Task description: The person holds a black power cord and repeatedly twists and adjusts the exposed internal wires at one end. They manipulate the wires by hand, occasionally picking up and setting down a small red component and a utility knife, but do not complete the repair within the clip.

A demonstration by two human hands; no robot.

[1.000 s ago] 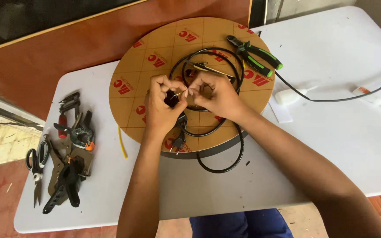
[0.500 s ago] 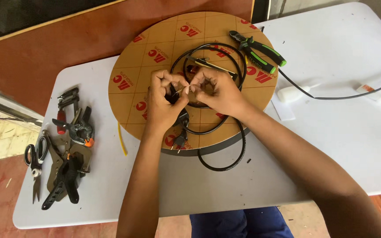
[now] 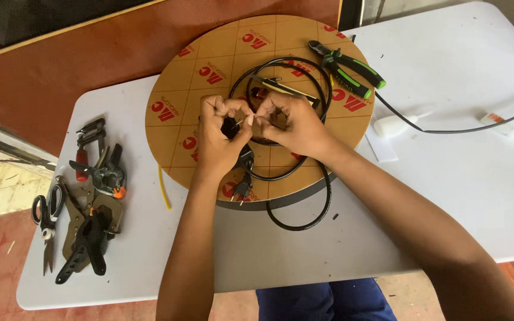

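Both of my hands meet over a round brown disc (image 3: 209, 65) printed with red marks. My left hand (image 3: 221, 139) pinches a small black part at the end of a black cable (image 3: 304, 223). My right hand (image 3: 290, 125) holds thin wire strands against that part, fingertips touching the left hand's. The cable loops around the disc and hangs over its near edge. A black plug (image 3: 244, 189) lies on the disc under my left wrist. Green-handled pliers (image 3: 349, 70) rest at the disc's far right.
The disc sits on a white folding table (image 3: 447, 178). At the left lie scissors (image 3: 46, 217), a clamp with orange tips (image 3: 105, 175), a red-handled tool (image 3: 81, 163) and dark holsters (image 3: 87, 244). A yellow wire piece (image 3: 163, 189) lies nearby. A second black cable (image 3: 447, 129) and white tubes lie to the right.
My hands stay together over the disc, with only small finger movements on the wire end. The view has shifted slightly.
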